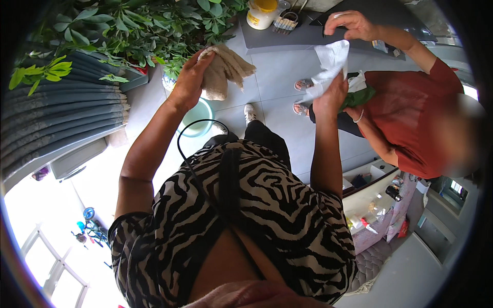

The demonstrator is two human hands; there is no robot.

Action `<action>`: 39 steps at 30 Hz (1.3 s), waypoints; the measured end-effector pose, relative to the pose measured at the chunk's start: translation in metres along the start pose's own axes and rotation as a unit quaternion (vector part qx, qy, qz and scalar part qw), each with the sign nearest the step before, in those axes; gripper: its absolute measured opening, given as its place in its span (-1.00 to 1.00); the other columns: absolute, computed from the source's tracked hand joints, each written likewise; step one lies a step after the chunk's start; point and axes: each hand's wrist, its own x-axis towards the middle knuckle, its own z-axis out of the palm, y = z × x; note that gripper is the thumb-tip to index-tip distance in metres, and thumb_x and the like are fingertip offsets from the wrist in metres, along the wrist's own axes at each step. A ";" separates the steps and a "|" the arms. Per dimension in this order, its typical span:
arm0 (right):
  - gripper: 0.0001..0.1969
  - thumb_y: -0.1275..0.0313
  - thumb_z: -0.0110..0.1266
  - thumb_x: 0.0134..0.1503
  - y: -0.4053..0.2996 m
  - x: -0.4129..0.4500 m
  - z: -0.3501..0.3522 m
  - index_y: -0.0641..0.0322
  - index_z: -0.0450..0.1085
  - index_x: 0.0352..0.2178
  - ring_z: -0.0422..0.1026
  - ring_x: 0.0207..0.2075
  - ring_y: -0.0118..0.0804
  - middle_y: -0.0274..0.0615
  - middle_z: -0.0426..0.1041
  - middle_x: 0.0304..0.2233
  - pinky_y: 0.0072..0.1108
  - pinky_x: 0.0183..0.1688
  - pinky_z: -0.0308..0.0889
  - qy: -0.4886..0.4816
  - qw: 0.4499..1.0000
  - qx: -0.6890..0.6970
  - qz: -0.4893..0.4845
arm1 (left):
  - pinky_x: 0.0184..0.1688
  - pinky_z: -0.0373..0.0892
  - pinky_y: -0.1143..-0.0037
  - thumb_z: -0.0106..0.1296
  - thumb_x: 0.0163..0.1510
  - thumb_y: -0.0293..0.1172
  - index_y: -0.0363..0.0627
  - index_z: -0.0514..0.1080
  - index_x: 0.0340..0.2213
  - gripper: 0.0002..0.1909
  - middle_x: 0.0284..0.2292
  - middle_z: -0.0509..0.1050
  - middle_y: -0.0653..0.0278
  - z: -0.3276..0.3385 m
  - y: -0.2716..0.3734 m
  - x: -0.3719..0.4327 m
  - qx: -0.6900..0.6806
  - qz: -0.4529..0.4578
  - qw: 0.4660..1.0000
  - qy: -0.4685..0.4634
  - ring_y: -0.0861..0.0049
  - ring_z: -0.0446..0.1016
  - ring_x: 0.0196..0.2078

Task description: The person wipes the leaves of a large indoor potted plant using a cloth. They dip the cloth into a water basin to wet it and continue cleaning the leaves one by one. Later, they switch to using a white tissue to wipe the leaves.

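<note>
My left hand (189, 84) grips a bunched beige terry cloth (222, 75), which hangs down near the leaves of a potted plant (154, 30). A white tissue or wipe (329, 65) is held up in my right hand (333, 96). Close beside that hand, another person (414, 111) in a red shirt holds a green packet (358, 97) with white sheets sticking out. That person's other hand (350, 25) is raised above the white sheet, apart from it. Below my left forearm, a pale green basin (198, 117) stands on the tiled floor.
A dark low cabinet (277, 40) bears a white tub with a yellow lid (262, 13) and a small basket-like ornament (285, 22). Grey-blue curtains (65, 96) hang at the left. A table with an open drawer (366, 177) stands at the lower right, beside a cushioned sofa (371, 261).
</note>
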 end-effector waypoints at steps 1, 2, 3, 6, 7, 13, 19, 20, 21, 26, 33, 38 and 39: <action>-0.66 0.27 -0.11 0.21 -0.001 0.001 -0.006 0.21 0.25 -0.05 0.38 -0.24 -0.36 -0.23 0.37 -0.23 -0.55 -0.25 0.32 0.010 1.000 0.011 0.018 | -0.04 0.31 0.49 -0.05 0.17 -0.27 -0.22 0.29 -0.01 -0.59 -0.13 0.41 0.22 0.004 -0.002 0.003 0.001 -0.005 1.000 0.014 0.49 0.38 -0.09; -0.70 0.27 -0.09 0.20 0.005 0.011 -0.031 0.14 0.26 -0.08 0.39 -0.35 -0.38 -0.27 0.36 -0.29 -0.58 -0.39 0.32 -0.023 0.997 0.018 0.065 | -0.04 0.31 0.49 -0.05 0.16 -0.28 -0.21 0.28 0.01 -0.58 -0.13 0.41 0.21 0.006 -0.007 0.012 0.002 -0.014 1.000 0.008 0.49 0.38 -0.09; -0.70 0.27 -0.09 0.20 0.013 0.018 -0.048 0.14 0.26 -0.08 0.39 -0.35 -0.38 -0.27 0.36 -0.29 -0.58 -0.39 0.32 -0.018 0.997 0.021 0.069 | -0.04 0.31 0.49 -0.05 0.16 -0.28 -0.21 0.28 0.01 -0.58 -0.13 0.41 0.21 0.005 -0.010 0.020 0.009 -0.018 1.000 0.008 0.49 0.38 -0.09; -0.72 0.29 -0.09 0.19 0.014 0.025 -0.060 0.15 0.26 -0.11 0.42 -0.45 -0.32 -0.26 0.36 -0.34 -0.56 -0.48 0.36 -0.029 0.978 -0.013 0.207 | -0.07 0.30 0.51 -0.07 0.17 -0.30 -0.21 0.28 -0.01 -0.61 -0.15 0.41 0.24 0.013 -0.029 0.046 0.026 -0.008 1.000 0.003 0.53 0.38 -0.13; -0.72 0.29 -0.09 0.19 0.028 0.028 -0.066 0.15 0.26 -0.11 0.42 -0.45 -0.32 -0.26 0.36 -0.34 -0.56 -0.48 0.36 -0.030 0.977 -0.012 0.210 | -0.07 0.30 0.51 -0.07 0.17 -0.30 -0.21 0.28 -0.01 -0.61 -0.15 0.41 0.24 0.015 -0.033 0.057 0.028 -0.008 1.000 0.007 0.53 0.38 -0.13; -0.63 0.11 -0.08 0.15 0.049 0.040 -0.077 0.21 0.36 -0.23 0.46 -0.35 -0.30 -0.21 0.43 -0.35 -0.48 -0.40 0.41 -0.191 0.899 0.156 0.363 | -0.04 0.25 0.50 -0.16 0.20 -0.30 -0.21 0.33 -0.10 -0.70 -0.22 0.44 0.26 0.045 -0.059 0.134 0.014 -0.038 0.999 0.026 0.52 0.38 -0.15; -0.74 0.47 -0.03 0.10 0.044 0.068 -0.053 0.34 0.33 -0.16 0.46 -0.44 -0.33 -0.10 0.43 -0.32 -0.60 -0.37 0.38 -0.202 0.895 -0.118 0.379 | -0.05 0.30 0.15 -0.14 0.18 -0.14 0.05 0.27 -0.03 -0.64 -0.05 0.35 0.33 0.000 -0.114 0.240 -0.107 -0.171 0.976 0.082 0.39 0.36 -0.03; -0.74 0.50 -0.05 0.09 0.047 0.074 -0.056 0.34 0.33 -0.16 0.44 -0.39 -0.36 -0.11 0.42 -0.31 -0.62 -0.34 0.37 -0.196 0.904 -0.114 0.362 | -0.03 0.29 0.13 -0.13 0.17 -0.13 0.04 0.26 -0.02 -0.62 -0.04 0.35 0.31 0.001 -0.118 0.252 -0.126 -0.172 0.974 0.075 0.36 0.35 -0.01; -0.74 0.53 -0.07 0.08 0.052 0.081 -0.058 0.35 0.33 -0.16 0.43 -0.34 -0.40 -0.12 0.41 -0.30 -0.63 -0.30 0.36 -0.191 0.912 -0.111 0.345 | -0.01 0.27 0.11 -0.11 0.16 -0.11 0.03 0.26 -0.02 -0.60 -0.03 0.34 0.30 -0.001 -0.122 0.259 -0.145 -0.172 0.972 0.070 0.34 0.34 0.01; -0.66 0.19 -0.24 0.24 0.102 0.114 -0.093 0.24 0.27 -0.45 0.21 -0.47 -0.55 -0.35 0.28 -0.47 -0.68 -0.36 0.17 -0.225 0.890 -0.114 0.380 | 0.04 0.19 0.01 -0.05 0.10 -0.06 0.04 0.24 0.02 -0.51 0.06 0.26 0.26 0.042 -0.107 0.253 -0.082 -0.222 0.947 0.216 0.21 0.26 0.08; -0.67 0.19 -0.12 0.20 0.175 0.116 -0.099 0.20 0.32 -0.52 0.27 -0.44 -0.51 -0.35 0.32 -0.51 -0.64 -0.36 0.18 -0.208 0.880 -0.276 0.325 | 0.09 0.11 0.09 -0.05 0.09 -0.05 0.08 0.26 0.04 -0.49 0.07 0.26 0.29 -0.040 -0.168 0.227 0.066 -0.220 0.939 0.257 0.26 0.19 0.10; -0.68 0.17 -0.10 0.20 0.220 0.066 -0.123 0.21 0.35 -0.46 0.28 -0.46 -0.50 -0.34 0.30 -0.51 -0.62 -0.40 0.20 -0.179 0.856 -0.305 0.378 | -0.15 0.33 0.33 -0.04 0.04 -0.24 -0.06 0.36 -0.09 -0.61 -0.13 0.38 0.23 -0.148 -0.253 0.189 0.138 -0.314 0.874 0.343 0.42 0.31 -0.06; -0.69 0.17 -0.11 0.20 0.227 0.056 -0.131 0.20 0.36 -0.44 0.29 -0.45 -0.50 -0.34 0.32 -0.50 -0.63 -0.38 0.22 -0.175 0.847 -0.311 0.394 | -0.26 0.38 0.42 -0.04 0.03 -0.32 -0.07 0.42 -0.16 -0.69 -0.23 0.44 0.21 -0.156 -0.264 0.187 0.121 -0.344 0.849 0.382 0.46 0.39 -0.18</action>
